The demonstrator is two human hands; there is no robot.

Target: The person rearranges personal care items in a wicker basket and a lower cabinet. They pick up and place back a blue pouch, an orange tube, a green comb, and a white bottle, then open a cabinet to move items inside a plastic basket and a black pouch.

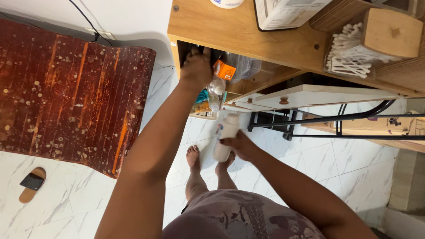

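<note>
Gripping a white bottle low over the tiled floor, the right hand has its fingers closed round it. Far up, the left hand reaches into the crowded shelf, its fingers hidden, so I cannot tell their state; a careless nudge could tip the clear bottle and orange box out.

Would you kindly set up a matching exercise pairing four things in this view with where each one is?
Things:
1. white bottle
2. left hand
3. sandal
4. cotton swabs

Places:
A. in a clear box on the wooden desk
B. lying on the white floor
C. held in the right hand
D. reaching into the open shelf under the desk top

Pairs: 1-C, 2-D, 3-B, 4-A
</note>
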